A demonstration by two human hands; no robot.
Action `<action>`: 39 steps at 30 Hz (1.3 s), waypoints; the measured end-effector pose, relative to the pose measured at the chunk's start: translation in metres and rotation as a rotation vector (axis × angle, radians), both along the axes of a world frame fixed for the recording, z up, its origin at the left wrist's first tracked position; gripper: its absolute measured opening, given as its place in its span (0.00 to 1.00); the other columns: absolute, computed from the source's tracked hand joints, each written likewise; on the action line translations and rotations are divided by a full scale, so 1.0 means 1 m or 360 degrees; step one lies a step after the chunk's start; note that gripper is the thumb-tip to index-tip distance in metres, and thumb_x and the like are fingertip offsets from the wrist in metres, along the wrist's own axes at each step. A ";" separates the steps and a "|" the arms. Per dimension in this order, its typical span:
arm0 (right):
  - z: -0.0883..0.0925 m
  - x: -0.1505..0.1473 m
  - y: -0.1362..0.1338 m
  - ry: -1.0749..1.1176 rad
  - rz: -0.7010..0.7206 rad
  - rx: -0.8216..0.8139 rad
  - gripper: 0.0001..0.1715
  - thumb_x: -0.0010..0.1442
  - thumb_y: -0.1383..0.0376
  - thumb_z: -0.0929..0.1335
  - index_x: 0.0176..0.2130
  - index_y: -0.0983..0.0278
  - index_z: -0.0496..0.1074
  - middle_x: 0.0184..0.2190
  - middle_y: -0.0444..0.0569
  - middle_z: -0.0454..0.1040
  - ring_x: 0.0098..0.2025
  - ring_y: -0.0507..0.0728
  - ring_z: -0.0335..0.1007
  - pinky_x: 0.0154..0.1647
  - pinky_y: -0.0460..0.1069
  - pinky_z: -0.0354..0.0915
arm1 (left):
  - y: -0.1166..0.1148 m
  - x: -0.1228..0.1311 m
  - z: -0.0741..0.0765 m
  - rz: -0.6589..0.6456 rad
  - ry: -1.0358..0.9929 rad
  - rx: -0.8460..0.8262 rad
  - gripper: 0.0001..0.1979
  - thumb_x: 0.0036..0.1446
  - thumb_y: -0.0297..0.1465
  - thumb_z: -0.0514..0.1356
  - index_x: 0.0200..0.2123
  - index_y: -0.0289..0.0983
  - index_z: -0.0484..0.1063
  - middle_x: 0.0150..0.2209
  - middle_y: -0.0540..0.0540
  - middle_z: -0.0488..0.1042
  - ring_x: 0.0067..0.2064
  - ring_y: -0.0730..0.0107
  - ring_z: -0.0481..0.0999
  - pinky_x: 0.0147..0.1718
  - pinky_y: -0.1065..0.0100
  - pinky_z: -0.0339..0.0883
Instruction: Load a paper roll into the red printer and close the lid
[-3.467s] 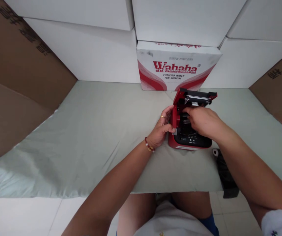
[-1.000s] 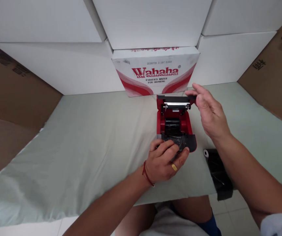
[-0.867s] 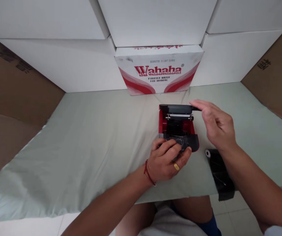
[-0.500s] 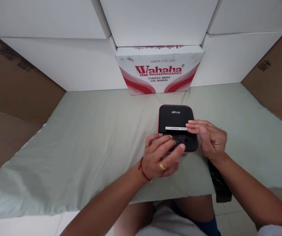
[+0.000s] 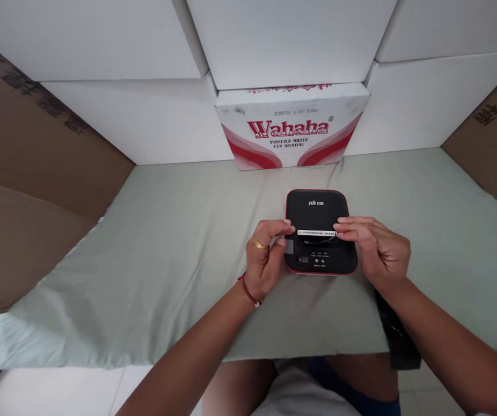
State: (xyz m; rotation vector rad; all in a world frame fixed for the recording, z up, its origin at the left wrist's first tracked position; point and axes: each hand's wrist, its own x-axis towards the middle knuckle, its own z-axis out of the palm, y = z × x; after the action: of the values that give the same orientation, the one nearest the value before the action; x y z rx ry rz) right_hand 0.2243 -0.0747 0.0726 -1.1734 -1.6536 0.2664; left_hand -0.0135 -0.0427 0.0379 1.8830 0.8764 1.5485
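Note:
A flat, rounded-square black device (image 5: 318, 214) with a red rim lies on the cloth between my hands. A raised lid edge carries a white label strip (image 5: 316, 233), with a dark gap under it and small buttons and markings nearer me. My left hand (image 5: 266, 248) is closed at the device's left side, its index finger and thumb at the edge beside a grey patch (image 5: 289, 247). My right hand (image 5: 381, 245) grips the right side, fingertips at the right end of the label strip. Both hands' undersides are hidden.
A white and red Wahaha water box (image 5: 292, 133) stands behind the device, with white boxes (image 5: 136, 115) around it. Brown cartons (image 5: 49, 173) flank both sides. A black plastic-like strip (image 5: 398, 332) hangs over the front edge of the green cloth (image 5: 166, 248), beneath my right forearm.
My left hand has drawn back from the device's front part to its left edge, uncovering the buttons. My right hand stays at the right side. The camera view has shifted slightly.

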 end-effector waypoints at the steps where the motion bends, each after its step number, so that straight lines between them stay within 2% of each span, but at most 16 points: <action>1: 0.000 -0.001 -0.001 0.0001 0.0030 0.0022 0.24 0.77 0.61 0.62 0.38 0.55 0.85 0.40 0.51 0.88 0.48 0.64 0.86 0.54 0.65 0.79 | 0.000 0.000 0.001 -0.0018 -0.0027 -0.0060 0.10 0.75 0.35 0.56 0.52 0.44 0.77 0.46 0.45 0.83 0.52 0.61 0.83 0.53 0.57 0.76; 3: 0.000 -0.002 -0.004 -0.0052 0.0117 0.0060 0.21 0.77 0.60 0.62 0.50 0.56 0.84 0.45 0.53 0.87 0.53 0.65 0.83 0.58 0.66 0.76 | 0.004 -0.002 0.002 -0.0099 -0.0140 -0.0185 0.10 0.72 0.34 0.61 0.53 0.44 0.76 0.45 0.46 0.82 0.49 0.63 0.83 0.53 0.58 0.75; 5: -0.001 -0.003 -0.008 -0.0158 0.0223 0.0060 0.24 0.78 0.57 0.61 0.64 0.57 0.77 0.50 0.56 0.84 0.57 0.66 0.79 0.60 0.68 0.73 | 0.011 -0.003 0.000 -0.0205 -0.0305 -0.0290 0.16 0.67 0.35 0.65 0.57 0.46 0.73 0.43 0.49 0.81 0.49 0.63 0.83 0.56 0.58 0.74; 6: -0.001 -0.003 -0.010 -0.0208 0.0260 0.0061 0.26 0.78 0.55 0.61 0.67 0.56 0.75 0.51 0.56 0.82 0.59 0.67 0.77 0.62 0.69 0.71 | 0.015 -0.003 -0.003 -0.0251 -0.0379 -0.0328 0.21 0.65 0.37 0.67 0.60 0.48 0.71 0.44 0.49 0.81 0.52 0.62 0.82 0.59 0.56 0.72; 8: -0.001 -0.004 -0.016 -0.0272 0.0286 0.0124 0.27 0.78 0.52 0.59 0.64 0.52 0.78 0.52 0.55 0.80 0.61 0.69 0.74 0.65 0.72 0.67 | 0.023 -0.002 -0.008 -0.0317 -0.0463 -0.0432 0.31 0.58 0.41 0.71 0.63 0.50 0.68 0.55 0.47 0.79 0.62 0.57 0.77 0.65 0.52 0.67; 10: -0.001 -0.004 -0.020 -0.0289 0.0265 0.0252 0.27 0.78 0.51 0.58 0.53 0.50 0.84 0.48 0.54 0.79 0.60 0.69 0.72 0.67 0.73 0.65 | 0.029 0.001 -0.012 -0.0420 -0.0511 -0.0594 0.38 0.55 0.43 0.71 0.67 0.53 0.65 0.69 0.47 0.70 0.74 0.52 0.66 0.72 0.48 0.60; 11: -0.002 -0.004 -0.022 -0.0291 0.0257 0.0317 0.27 0.78 0.52 0.58 0.50 0.50 0.85 0.45 0.54 0.78 0.58 0.69 0.72 0.67 0.72 0.65 | 0.030 0.003 -0.014 -0.0497 -0.0540 -0.0676 0.41 0.54 0.44 0.70 0.70 0.54 0.63 0.74 0.47 0.65 0.77 0.50 0.61 0.74 0.47 0.56; 13: -0.002 -0.004 -0.023 -0.0315 0.0288 0.0401 0.26 0.78 0.53 0.59 0.48 0.51 0.85 0.38 0.53 0.77 0.53 0.67 0.72 0.61 0.69 0.70 | 0.031 0.006 -0.016 -0.0677 -0.0614 -0.0806 0.45 0.55 0.43 0.69 0.73 0.55 0.58 0.78 0.48 0.59 0.80 0.49 0.54 0.78 0.45 0.51; 17: -0.002 -0.002 -0.021 -0.0399 0.0405 0.0415 0.23 0.78 0.56 0.60 0.49 0.55 0.84 0.34 0.51 0.76 0.48 0.64 0.75 0.48 0.63 0.74 | 0.030 0.008 -0.016 -0.0926 -0.0739 -0.0944 0.49 0.53 0.40 0.69 0.76 0.56 0.53 0.79 0.51 0.57 0.81 0.49 0.52 0.80 0.44 0.47; 22: -0.002 -0.001 -0.016 -0.0311 0.0513 0.0458 0.18 0.76 0.61 0.64 0.49 0.61 0.82 0.35 0.51 0.75 0.46 0.62 0.76 0.44 0.60 0.76 | 0.028 0.007 -0.014 -0.0993 -0.0890 -0.1099 0.54 0.49 0.31 0.69 0.76 0.58 0.51 0.79 0.54 0.56 0.83 0.53 0.47 0.82 0.49 0.36; 24: -0.003 -0.002 -0.016 -0.0344 0.0503 0.0486 0.17 0.75 0.62 0.64 0.48 0.62 0.82 0.35 0.51 0.76 0.47 0.62 0.75 0.45 0.60 0.76 | 0.026 0.007 -0.014 -0.0983 -0.0911 -0.1139 0.54 0.49 0.30 0.69 0.76 0.58 0.51 0.80 0.54 0.54 0.83 0.54 0.45 0.82 0.49 0.35; 27: -0.001 -0.001 -0.021 -0.0559 0.0353 0.0610 0.14 0.73 0.63 0.66 0.47 0.62 0.82 0.39 0.53 0.80 0.52 0.63 0.73 0.55 0.61 0.76 | 0.023 0.008 -0.017 -0.0933 -0.0909 -0.1148 0.54 0.49 0.29 0.69 0.76 0.58 0.51 0.82 0.55 0.50 0.84 0.54 0.42 0.82 0.49 0.34; 30: 0.006 0.002 -0.029 -0.0825 0.0347 0.0664 0.12 0.70 0.66 0.70 0.50 0.63 0.83 0.45 0.53 0.85 0.55 0.62 0.73 0.63 0.61 0.76 | 0.022 0.011 -0.021 -0.0931 -0.0911 -0.1104 0.51 0.49 0.29 0.68 0.75 0.57 0.54 0.81 0.53 0.52 0.84 0.53 0.44 0.81 0.48 0.36; 33: 0.021 0.007 -0.035 -0.0901 0.0555 0.0500 0.17 0.68 0.70 0.71 0.55 0.69 0.80 0.48 0.56 0.86 0.57 0.63 0.77 0.58 0.59 0.79 | 0.024 0.015 -0.023 -0.0948 -0.0901 -0.1043 0.47 0.49 0.29 0.67 0.73 0.53 0.60 0.79 0.51 0.57 0.81 0.51 0.51 0.80 0.48 0.42; 36: 0.039 0.010 -0.032 -0.0734 0.0706 0.0248 0.12 0.70 0.72 0.68 0.50 0.68 0.80 0.45 0.56 0.86 0.52 0.62 0.82 0.51 0.56 0.81 | 0.026 0.016 -0.023 -0.0935 -0.0898 -0.1030 0.45 0.48 0.30 0.67 0.70 0.50 0.64 0.75 0.49 0.64 0.77 0.50 0.59 0.77 0.49 0.50; 39: 0.055 0.004 -0.014 -0.0577 0.0483 -0.0063 0.11 0.74 0.70 0.66 0.48 0.64 0.79 0.45 0.53 0.85 0.40 0.56 0.84 0.42 0.50 0.78 | 0.027 0.016 -0.022 -0.0885 -0.0917 -0.1052 0.44 0.46 0.31 0.67 0.69 0.49 0.65 0.73 0.48 0.67 0.75 0.51 0.62 0.76 0.50 0.53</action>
State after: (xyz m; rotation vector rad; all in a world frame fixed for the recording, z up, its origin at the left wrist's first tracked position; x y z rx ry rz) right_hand 0.2285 -0.0886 0.1272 -1.0389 -2.1582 0.2896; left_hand 0.0025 -0.0158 0.0158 1.0014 0.4532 1.1518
